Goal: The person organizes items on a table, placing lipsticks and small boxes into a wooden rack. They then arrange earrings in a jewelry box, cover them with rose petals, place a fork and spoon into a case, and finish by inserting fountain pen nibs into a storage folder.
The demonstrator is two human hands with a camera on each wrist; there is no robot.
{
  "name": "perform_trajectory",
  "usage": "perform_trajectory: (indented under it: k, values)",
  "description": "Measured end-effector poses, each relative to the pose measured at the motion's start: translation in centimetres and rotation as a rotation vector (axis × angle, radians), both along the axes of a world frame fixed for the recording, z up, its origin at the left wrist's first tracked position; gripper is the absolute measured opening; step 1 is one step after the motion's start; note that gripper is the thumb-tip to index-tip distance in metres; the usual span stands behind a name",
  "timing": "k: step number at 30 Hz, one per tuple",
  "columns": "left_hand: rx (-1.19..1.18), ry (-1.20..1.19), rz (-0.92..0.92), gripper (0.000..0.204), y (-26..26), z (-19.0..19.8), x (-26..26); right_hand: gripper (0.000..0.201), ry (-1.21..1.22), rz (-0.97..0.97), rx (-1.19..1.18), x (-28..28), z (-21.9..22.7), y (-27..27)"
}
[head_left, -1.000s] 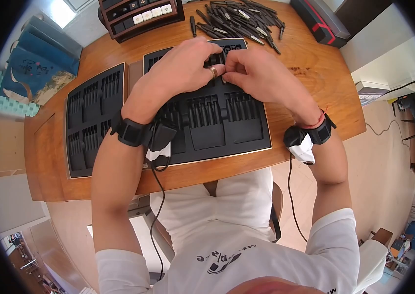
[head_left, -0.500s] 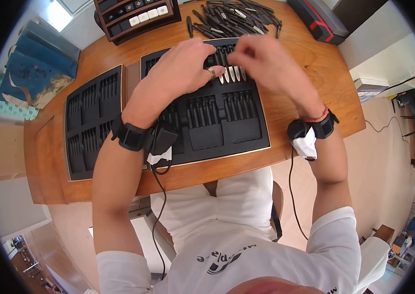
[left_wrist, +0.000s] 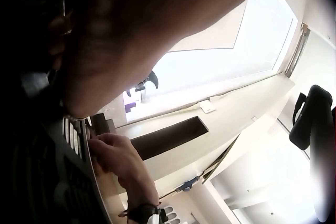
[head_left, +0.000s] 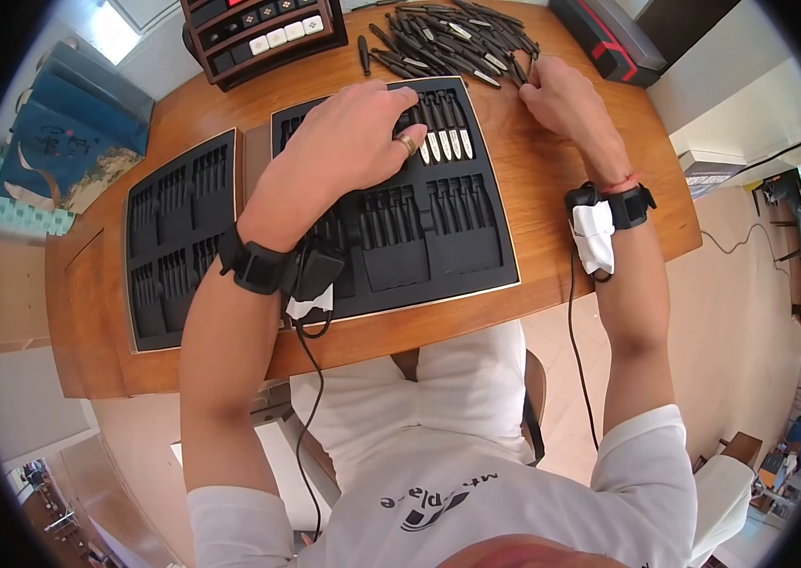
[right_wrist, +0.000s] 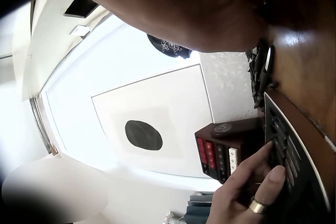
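In the head view the left hand (head_left: 353,142), a ring on it, rests over the upper part of the large black tray (head_left: 400,284), thumb and index finger apart beside several slim dark pieces with pale ends (head_left: 448,144) lying in slots. Its index fingertip meets the tray in the right wrist view. The right hand (head_left: 571,109) is at the right edge of a pile of similar dark pieces (head_left: 457,36), its fingertips pinching one dark piece (head_left: 518,72). What lies under the left palm is hidden.
A second black slotted tray (head_left: 159,232) stands left of the large one. Behind are a dark wooden rack (head_left: 263,47) with white blocks and a long dark box with a red band (head_left: 609,43). A blue bag (head_left: 69,133) is at the left.
The right hand has moved from the tray's upper slots, up and right to the pile, uncovering the pale-ended pieces, and now pinches a dark piece. The left hand stays nearly in place.
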State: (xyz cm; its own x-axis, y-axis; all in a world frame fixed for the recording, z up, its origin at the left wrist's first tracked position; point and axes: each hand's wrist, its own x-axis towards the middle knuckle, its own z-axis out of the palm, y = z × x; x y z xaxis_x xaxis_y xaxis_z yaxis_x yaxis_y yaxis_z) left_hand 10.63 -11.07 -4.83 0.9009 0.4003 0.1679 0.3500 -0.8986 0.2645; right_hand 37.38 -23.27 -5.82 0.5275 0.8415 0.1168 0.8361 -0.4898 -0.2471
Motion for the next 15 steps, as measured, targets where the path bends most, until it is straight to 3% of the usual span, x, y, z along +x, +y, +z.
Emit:
perform_trajectory:
  k: [4,7,9,10,12,13,15]
  values:
    - [-0.004,-0.032,-0.028,0.038,0.8,-0.6,0.1,0.033,-0.002,0.012,0.060,1.2,-0.6,0.2]
    - [-0.069,-0.108,-0.079,0.033,1.8,-1.1,0.0,0.033,0.138,-0.058,0.216,-0.7,1.6,-0.1]
    - [-0.165,-0.200,-0.052,0.030,2.1,-1.1,0.0,0.022,0.591,0.218,0.517,-2.4,2.2,0.0]
    - [-0.162,-0.200,-0.051,0.030,2.3,-1.0,0.0,0.022,0.592,0.220,0.519,-3.4,2.5,-0.1]
    - [-0.288,-0.337,-0.029,0.025,2.8,-0.5,0.2,0.021,1.029,0.362,0.384,-5.6,3.1,-0.5]
    - [-0.288,-0.336,-0.028,0.025,3.1,-0.2,0.4,0.021,1.031,0.363,0.384,-6.5,3.0,-0.5]
    - [-0.582,-0.318,0.052,0.033,2.9,1.4,0.6,0.018,1.182,0.478,0.287,-7.8,2.8,-0.5]
